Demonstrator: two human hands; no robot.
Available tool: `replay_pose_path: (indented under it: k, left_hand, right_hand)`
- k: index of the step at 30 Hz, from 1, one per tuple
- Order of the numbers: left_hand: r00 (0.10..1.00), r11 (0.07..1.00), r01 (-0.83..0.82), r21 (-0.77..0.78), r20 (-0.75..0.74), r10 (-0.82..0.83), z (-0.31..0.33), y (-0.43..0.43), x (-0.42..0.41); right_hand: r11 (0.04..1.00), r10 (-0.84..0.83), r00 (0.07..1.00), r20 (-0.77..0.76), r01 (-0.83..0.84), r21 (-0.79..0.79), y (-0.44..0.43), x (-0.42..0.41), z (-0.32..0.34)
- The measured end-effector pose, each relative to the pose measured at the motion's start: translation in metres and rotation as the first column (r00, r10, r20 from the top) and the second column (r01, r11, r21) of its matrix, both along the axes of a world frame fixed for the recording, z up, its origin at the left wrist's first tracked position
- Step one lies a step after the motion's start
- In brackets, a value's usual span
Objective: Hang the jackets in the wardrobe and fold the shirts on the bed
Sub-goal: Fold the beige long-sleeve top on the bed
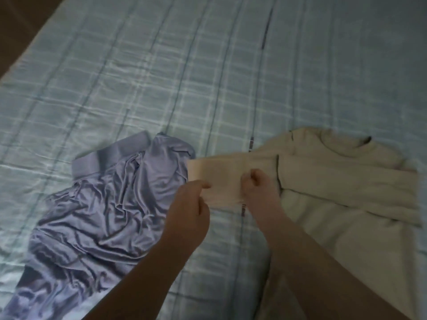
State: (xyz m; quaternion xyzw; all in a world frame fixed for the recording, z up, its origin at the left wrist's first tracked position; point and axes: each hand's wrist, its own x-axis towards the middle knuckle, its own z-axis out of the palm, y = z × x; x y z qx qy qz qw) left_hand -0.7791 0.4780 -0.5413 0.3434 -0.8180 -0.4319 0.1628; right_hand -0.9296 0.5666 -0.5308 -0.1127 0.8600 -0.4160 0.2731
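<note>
Dim shot looking down at a bed [208, 65] covered in a pale green plaid sheet. Two shirts on it. The beige long-sleeve shirt [335, 181] is spread out on the right side, neck hole toward the far end, one sleeve folded across its chest. Its other sleeve [221, 172] is pulled out to the left and lifted a bit off the sheet, cuff end reaching over the edge of the other garment.

Both hands are on that sleeve. The left hand [189, 209] has its fingers pinched on the lower edge near the cuff, thumb on top. The right hand [256, 188] is clenched on the sleeve further up toward the shoulder, knuckles curled in tight. Forearms come in from the bottom of the frame.

The lavender polo shirt [104, 215] lies crumpled on the left, collar up toward the far side, lots of wrinkles, not folded at all. It sits just beside the beige one, with bare sheet between their bodies.
</note>
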Motion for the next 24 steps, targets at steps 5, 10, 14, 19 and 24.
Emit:
replay_pose_path:
  k: [5,10,14,19,24]
  left_hand:
    - [0.884,0.854,0.366,-0.369,0.424,-0.196,-0.031,0.035,-0.051]
    - [0.849,0.832,0.387,-0.396,0.505,-0.155,-0.036,0.062,-0.12]
    - [0.84,0.813,0.431,-0.391,0.503,-0.203,-0.034,0.105,-0.167]
    - [0.791,0.769,0.528,-0.36,0.537,-0.291,-0.039,0.155,-0.225]
    - [0.746,0.718,0.583,-0.379,0.599,-0.29,-0.046,0.197,-0.271]
  right_hand:
    - [0.999,-0.039,0.993,-0.108,0.04,0.002,0.037,-0.059,0.007]
    - [0.998,-0.059,0.979,-0.197,0.061,0.001,0.098,-0.118,0.018]
    - [0.986,-0.161,0.962,-0.221,0.167,0.01,0.175,-0.18,0.011]
    - [0.958,-0.246,0.943,-0.223,0.271,0.088,0.268,-0.25,-0.01]
    - [0.93,-0.303,0.918,-0.257,0.344,0.132,0.333,-0.3,-0.024]
